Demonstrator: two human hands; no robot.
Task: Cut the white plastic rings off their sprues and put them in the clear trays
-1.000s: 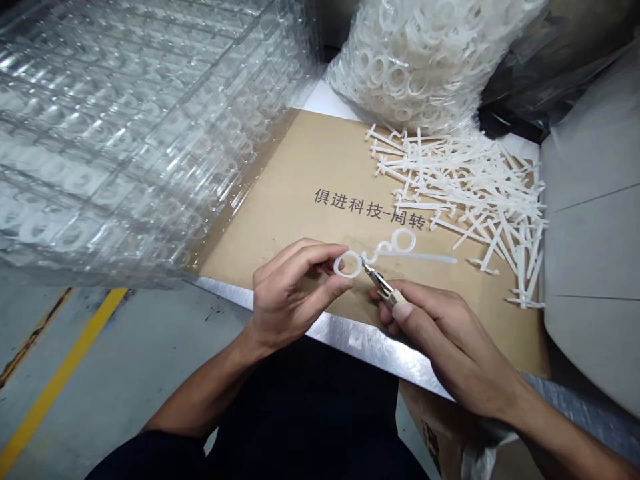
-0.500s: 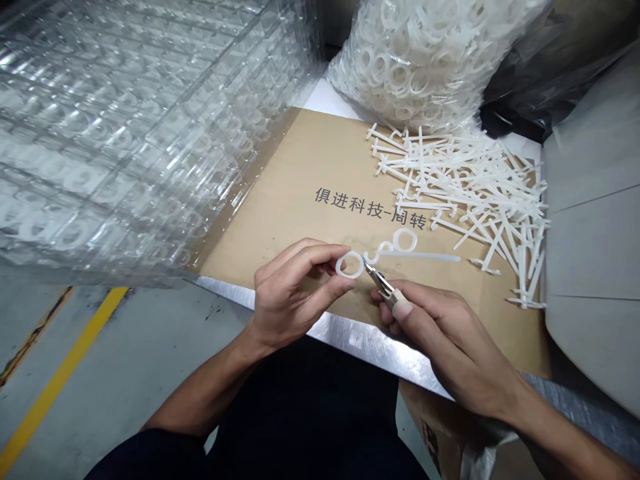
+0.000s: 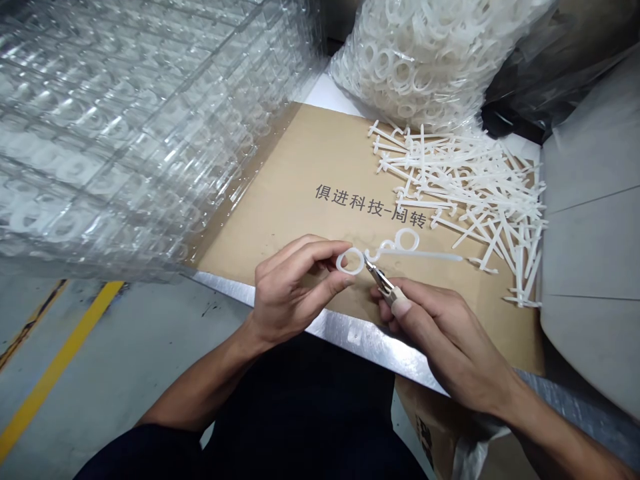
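My left hand (image 3: 295,290) pinches a white plastic ring (image 3: 349,261) between thumb and fingers, above the near edge of a brown cardboard sheet (image 3: 300,200). The ring is still joined to a white runner strip (image 3: 415,254) that carries another ring (image 3: 406,239). My right hand (image 3: 440,337) grips small metal cutters (image 3: 379,280), whose tips sit at the joint just right of the held ring.
A pile of bare white runner sticks (image 3: 470,187) lies on the cardboard at the right. A clear bag of white rings (image 3: 425,53) stands behind it. Stacked clear plastic trays (image 3: 125,120) fill the left. A grey surface (image 3: 590,227) borders the right; floor with a yellow line (image 3: 55,367) lies below left.
Both hands and the ring have stayed nearly in place. The view has shifted slightly.
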